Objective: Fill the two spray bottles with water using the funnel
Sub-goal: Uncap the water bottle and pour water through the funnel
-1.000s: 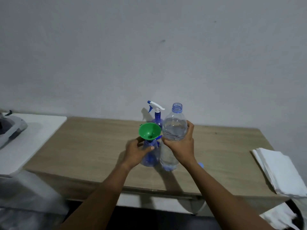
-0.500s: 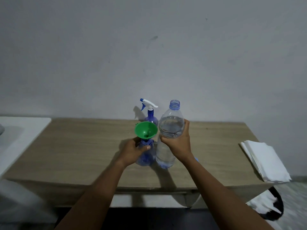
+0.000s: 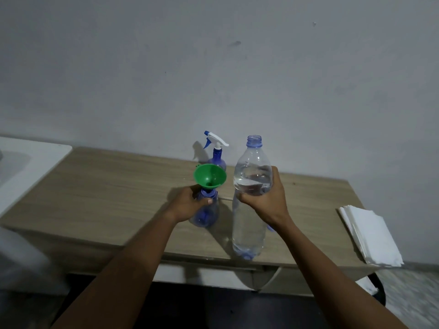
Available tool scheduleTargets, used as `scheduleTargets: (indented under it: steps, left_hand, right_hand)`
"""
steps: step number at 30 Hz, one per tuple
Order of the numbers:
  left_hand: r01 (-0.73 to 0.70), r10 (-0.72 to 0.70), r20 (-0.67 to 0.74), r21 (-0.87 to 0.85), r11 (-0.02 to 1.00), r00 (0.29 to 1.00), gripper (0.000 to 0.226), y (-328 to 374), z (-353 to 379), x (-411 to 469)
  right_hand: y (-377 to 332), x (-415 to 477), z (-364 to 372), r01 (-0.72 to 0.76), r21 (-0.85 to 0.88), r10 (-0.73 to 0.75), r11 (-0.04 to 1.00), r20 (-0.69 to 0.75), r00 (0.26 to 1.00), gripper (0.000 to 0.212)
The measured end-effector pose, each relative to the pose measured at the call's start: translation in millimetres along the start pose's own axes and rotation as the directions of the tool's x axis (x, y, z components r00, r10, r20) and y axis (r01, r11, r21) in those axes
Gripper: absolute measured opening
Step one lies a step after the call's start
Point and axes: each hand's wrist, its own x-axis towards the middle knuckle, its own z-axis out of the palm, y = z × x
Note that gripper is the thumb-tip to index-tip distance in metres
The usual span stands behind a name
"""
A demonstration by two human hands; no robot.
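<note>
A green funnel [image 3: 210, 175] sits in the neck of a small blue spray bottle [image 3: 206, 216] with no spray head, standing on the wooden table [image 3: 114, 186]. My left hand [image 3: 188, 204] grips this bottle just under the funnel. My right hand [image 3: 263, 201] holds a large clear water bottle [image 3: 251, 210], uncapped, upright and mostly full, lifted slightly to the right of the funnel. A second blue spray bottle [image 3: 217, 151] with a white and blue trigger head stands behind the funnel near the wall.
A stack of white napkins [image 3: 370, 233] lies at the table's right end. A white surface [image 3: 26, 162] adjoins the table on the left. A small blue cap [image 3: 270, 227] peeks out behind my right wrist. A grey wall rises behind.
My right hand has raised the water bottle and moved it a little right, away from the funnel bottle. My left hand keeps its grip. The view has shifted closer.
</note>
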Motion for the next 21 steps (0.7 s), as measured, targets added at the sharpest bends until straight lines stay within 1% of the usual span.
scheduleTargets:
  steps: [2,4,7,10,12,14,18,21]
  left_hand:
    - [-0.012,0.012,-0.016,0.018,1.000,1.000,0.040,-0.7,-0.1,0.2]
    - [-0.012,0.013,-0.027,0.040,0.999,1.000,0.039,1.9,0.2,-2.2]
    - [-0.010,0.011,-0.029,0.036,0.999,1.000,0.040,4.5,0.5,-3.7]
    - [0.001,0.000,-0.030,0.024,1.000,1.000,0.038,7.4,0.7,-5.2]
    - [0.000,0.001,-0.027,0.030,1.000,1.000,0.040,8.1,0.4,-5.2]
    - [-0.004,0.005,-0.025,0.028,1.000,1.000,0.040,8.5,0.2,-5.5]
    - [-0.009,0.010,-0.016,0.029,1.000,1.000,0.039,9.7,-0.3,-6.0]
    - [-0.005,0.005,-0.007,0.014,1.000,1.000,0.040,9.2,-0.8,-5.5]
  right_hand:
    - [-4.4,0.5,-8.5,0.000,-0.032,0.002,0.999,0.064,0.998,0.066]
    - [-9.6,2.3,-15.8,-0.022,-0.080,0.035,0.997,0.163,0.986,0.068]
    - [-15.1,6.6,-23.7,-0.050,-0.181,0.101,0.982,0.287,0.953,0.071]
    - [-18.1,9.1,-27.3,-0.056,-0.276,0.162,0.960,0.377,0.912,0.069]
    - [-19.3,10.2,-28.6,-0.067,-0.310,0.198,0.948,0.415,0.888,0.070]
    - [-20.1,11.8,-29.5,-0.097,-0.309,0.231,0.946,0.435,0.871,0.070]
    - [-22.1,15.3,-32.3,-0.136,-0.347,0.298,0.928,0.473,0.829,0.064]
    - [-28.2,16.4,-33.2,-0.121,-0.376,0.310,0.919,0.496,0.811,0.062]
